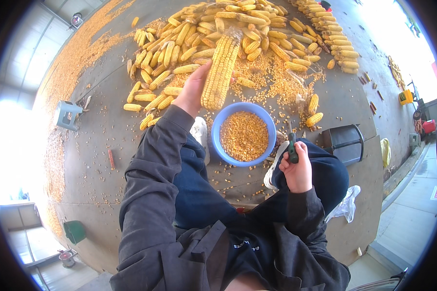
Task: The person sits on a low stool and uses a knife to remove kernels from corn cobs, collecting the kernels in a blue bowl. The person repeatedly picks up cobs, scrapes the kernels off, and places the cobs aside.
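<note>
My left hand (193, 89) grips an ear of yellow corn (220, 72), raised above the near edge of a large heap of corn ears (189, 40). My right hand (296, 167) is closed around the dark green handle of a screwdriver (292, 147), whose thin metal shaft points away from me. Between my feet stands a round blue basin (217, 145) holding many loose corn kernels (244, 136). The tool is just right of the basin and apart from the ear. My left fingers are partly hidden behind the ear.
Loose kernels (276, 82) lie scattered beyond the basin. A dark container (344, 143) and a clear plastic bag (346, 205) are at the right. A grey stool (67, 115) and a green bucket (74, 232) stand at the left. Stacked ears (340, 42) line the far right.
</note>
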A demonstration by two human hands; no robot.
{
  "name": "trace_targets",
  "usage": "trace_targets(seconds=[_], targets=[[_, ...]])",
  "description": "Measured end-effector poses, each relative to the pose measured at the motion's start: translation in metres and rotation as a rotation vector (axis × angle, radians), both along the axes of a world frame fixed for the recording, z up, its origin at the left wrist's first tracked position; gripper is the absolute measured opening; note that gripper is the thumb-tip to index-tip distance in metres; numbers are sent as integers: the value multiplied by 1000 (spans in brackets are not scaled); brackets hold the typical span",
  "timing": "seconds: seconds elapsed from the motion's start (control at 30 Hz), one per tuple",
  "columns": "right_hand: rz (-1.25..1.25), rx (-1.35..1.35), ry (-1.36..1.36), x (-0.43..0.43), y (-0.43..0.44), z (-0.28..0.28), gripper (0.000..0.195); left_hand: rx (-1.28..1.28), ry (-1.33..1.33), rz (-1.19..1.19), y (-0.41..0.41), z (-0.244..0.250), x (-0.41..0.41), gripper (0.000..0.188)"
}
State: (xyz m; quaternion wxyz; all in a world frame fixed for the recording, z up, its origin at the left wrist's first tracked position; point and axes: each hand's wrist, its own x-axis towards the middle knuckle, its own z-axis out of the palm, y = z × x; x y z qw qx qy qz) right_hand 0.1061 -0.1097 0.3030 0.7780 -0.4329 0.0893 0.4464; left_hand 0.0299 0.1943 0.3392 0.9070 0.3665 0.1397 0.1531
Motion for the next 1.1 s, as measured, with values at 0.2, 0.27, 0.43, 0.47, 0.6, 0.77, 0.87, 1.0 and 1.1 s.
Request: trace_targets(seconds=[0.2,0.27,0.43,0.47,0.6,0.77,0.87,1.0,1.1], targets=[[0,4,9,-1,-1,2,5,-40,-7,-6,0,-3,1,42],[0,1,12,-1,-1,3,5,-36,-2,-5,0,-4,1,42],[0,6,5,-1,-3,-1,21,-17,40,24,-1,-9,2,43],[6,10,2,0,-4,-2,26,-7,49,41,-1,-15,3,43],[164,-70,-112,-1,-2,8,33,-105,100,113,-23,-30,5,45],[339,-115,-219,-1,-3,0,24,-562,-103,222,-70,-83,-8,43],[368,-155,-246,-8,-2,-8,23,-735,-102,279,-98,-129,-28,42],[429,-291,-412,-22,1,-12,25,-804,66,391,-122,-214,-69,39],[471,-297,-449,-28,4,-16,27,-770,401,577,-140,-242,-89,29]])
